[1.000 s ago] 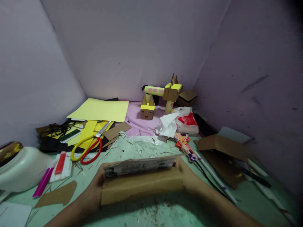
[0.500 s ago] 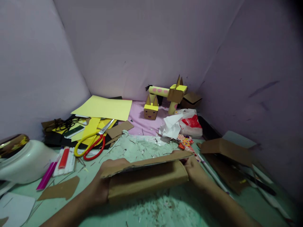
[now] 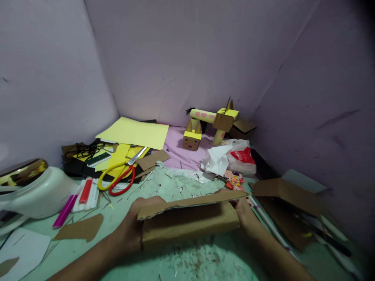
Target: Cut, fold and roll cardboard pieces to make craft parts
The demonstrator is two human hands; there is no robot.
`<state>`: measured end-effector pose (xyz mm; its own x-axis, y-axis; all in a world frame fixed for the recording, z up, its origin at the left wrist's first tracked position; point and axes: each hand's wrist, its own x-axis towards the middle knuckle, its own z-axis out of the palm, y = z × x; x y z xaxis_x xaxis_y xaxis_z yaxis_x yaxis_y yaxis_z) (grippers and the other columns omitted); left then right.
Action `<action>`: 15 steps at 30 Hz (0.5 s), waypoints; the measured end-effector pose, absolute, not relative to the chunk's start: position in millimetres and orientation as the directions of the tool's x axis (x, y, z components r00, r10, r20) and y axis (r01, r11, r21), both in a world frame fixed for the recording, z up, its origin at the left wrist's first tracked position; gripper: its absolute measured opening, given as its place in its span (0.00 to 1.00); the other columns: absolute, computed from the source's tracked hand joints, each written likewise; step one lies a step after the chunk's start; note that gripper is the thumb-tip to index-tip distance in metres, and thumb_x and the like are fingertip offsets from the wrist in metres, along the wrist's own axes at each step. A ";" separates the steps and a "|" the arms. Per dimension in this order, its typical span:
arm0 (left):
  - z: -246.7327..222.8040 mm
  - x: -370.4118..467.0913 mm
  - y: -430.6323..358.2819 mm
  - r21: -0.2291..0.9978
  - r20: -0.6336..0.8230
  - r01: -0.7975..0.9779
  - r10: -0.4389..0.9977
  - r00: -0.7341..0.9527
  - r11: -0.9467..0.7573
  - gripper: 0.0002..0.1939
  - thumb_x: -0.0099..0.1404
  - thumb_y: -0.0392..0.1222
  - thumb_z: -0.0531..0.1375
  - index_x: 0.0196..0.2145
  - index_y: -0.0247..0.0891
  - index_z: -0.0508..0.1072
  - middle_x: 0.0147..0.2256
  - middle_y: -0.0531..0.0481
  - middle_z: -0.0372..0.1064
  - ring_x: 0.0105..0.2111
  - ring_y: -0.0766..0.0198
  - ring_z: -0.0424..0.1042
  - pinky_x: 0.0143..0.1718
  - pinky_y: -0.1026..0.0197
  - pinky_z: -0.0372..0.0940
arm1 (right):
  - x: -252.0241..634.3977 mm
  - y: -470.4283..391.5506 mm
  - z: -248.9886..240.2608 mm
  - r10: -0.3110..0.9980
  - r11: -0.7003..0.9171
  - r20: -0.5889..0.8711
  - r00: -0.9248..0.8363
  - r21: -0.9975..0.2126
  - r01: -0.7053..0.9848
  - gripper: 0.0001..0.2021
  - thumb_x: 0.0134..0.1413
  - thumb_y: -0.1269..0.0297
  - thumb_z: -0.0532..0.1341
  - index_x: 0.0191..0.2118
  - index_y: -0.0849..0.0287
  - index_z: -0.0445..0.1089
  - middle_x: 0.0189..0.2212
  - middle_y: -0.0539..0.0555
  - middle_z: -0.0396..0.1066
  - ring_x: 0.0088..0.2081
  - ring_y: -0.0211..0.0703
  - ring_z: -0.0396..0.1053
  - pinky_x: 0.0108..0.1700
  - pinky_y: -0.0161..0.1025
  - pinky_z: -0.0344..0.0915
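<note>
A brown cardboard piece (image 3: 190, 226), folded with a raised flap along its top, is held between both hands above the green table (image 3: 175, 183). My left hand (image 3: 137, 222) grips its left end, the fingers partly hidden behind the flap. At the right end, my right hand (image 3: 241, 208) is closed round the cardboard, its fingertips mostly out of sight behind it. Beyond the cardboard stand a small cardboard box with a drawn face and pointed ears (image 3: 192, 140) and a yellow paper-tube animal with pink spots (image 3: 224, 119).
Yellow-and-red scissors (image 3: 123, 175) lie on yellow and black paper at the left. Nearby are markers (image 3: 85, 193), a white pot (image 3: 52, 193) and a cardboard scrap (image 3: 80, 228). A plastic bag (image 3: 241, 156), crumpled tissue (image 3: 216, 159) and cut cardboard (image 3: 287, 193) occupy the right side.
The whole scene has shifted slightly right in the view. Both hands still hold the cardboard, with little change in their grip.
</note>
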<state>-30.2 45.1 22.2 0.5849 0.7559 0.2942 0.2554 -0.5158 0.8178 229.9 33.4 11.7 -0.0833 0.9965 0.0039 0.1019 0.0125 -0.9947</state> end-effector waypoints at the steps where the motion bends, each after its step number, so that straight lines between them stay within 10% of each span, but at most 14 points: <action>1: 21.7 -29.8 44.4 0.827 0.293 0.247 0.762 0.577 -0.505 0.11 0.52 0.45 0.62 0.32 0.38 0.76 0.28 0.48 0.73 0.28 0.58 0.70 0.28 0.64 0.63 | 230.2 33.9 9.7 0.996 -0.011 -0.019 -0.090 -0.996 0.088 0.15 0.35 0.52 0.68 0.16 0.59 0.70 0.14 0.51 0.66 0.19 0.40 0.62 0.22 0.36 0.61; 15: 16.5 -31.7 44.8 0.883 0.277 0.179 0.791 0.546 -0.433 0.10 0.49 0.42 0.64 0.31 0.36 0.77 0.26 0.49 0.71 0.26 0.59 0.68 0.26 0.63 0.62 | 226.5 35.6 19.3 0.954 -0.110 -0.125 -0.272 -0.992 0.067 0.16 0.35 0.51 0.68 0.27 0.60 0.76 0.20 0.54 0.73 0.27 0.48 0.71 0.30 0.41 0.68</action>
<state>-31.7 44.8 16.5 0.5458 0.7907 0.2771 0.1789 -0.4331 0.8834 226.5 35.6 19.3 -0.2720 0.9542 -0.1248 0.0675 -0.1105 -0.9916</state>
